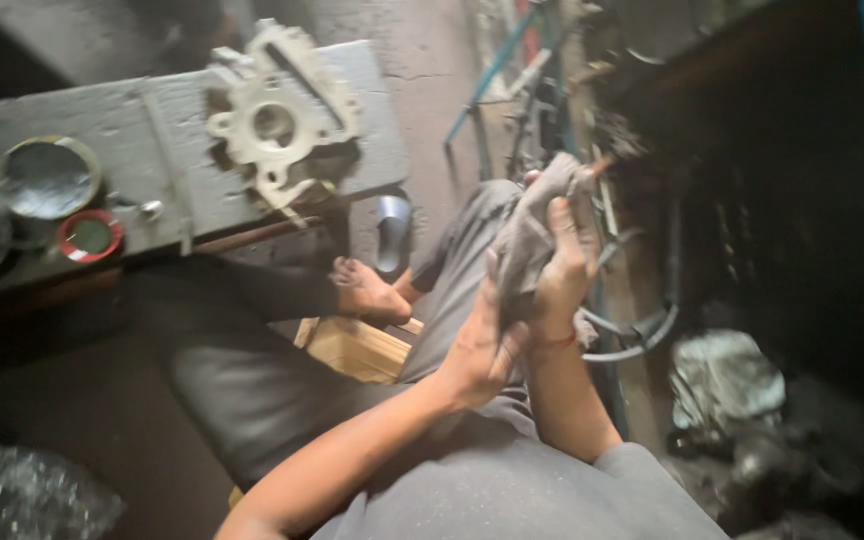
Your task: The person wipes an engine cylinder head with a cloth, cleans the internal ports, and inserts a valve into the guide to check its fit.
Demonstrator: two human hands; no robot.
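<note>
The crumpled grey cloth rag [537,235] stands long axis upward above the lap, gripped closed by both hands, right hand [564,268] higher on it, left hand [482,345] just below.

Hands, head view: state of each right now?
Left hand: closed on the lower end of the grey rag.
Right hand: closed around the same rag, higher up.

Rag [532,235]: showing dull grey. Bench [102,130]: showing weathered grey. Metal casting [277,115]: showing pale cream. Small tin [89,236]: showing a red rim, green inside. Wrist thread [555,342]: showing red. Trousers [472,250]: showing grey.
</note>
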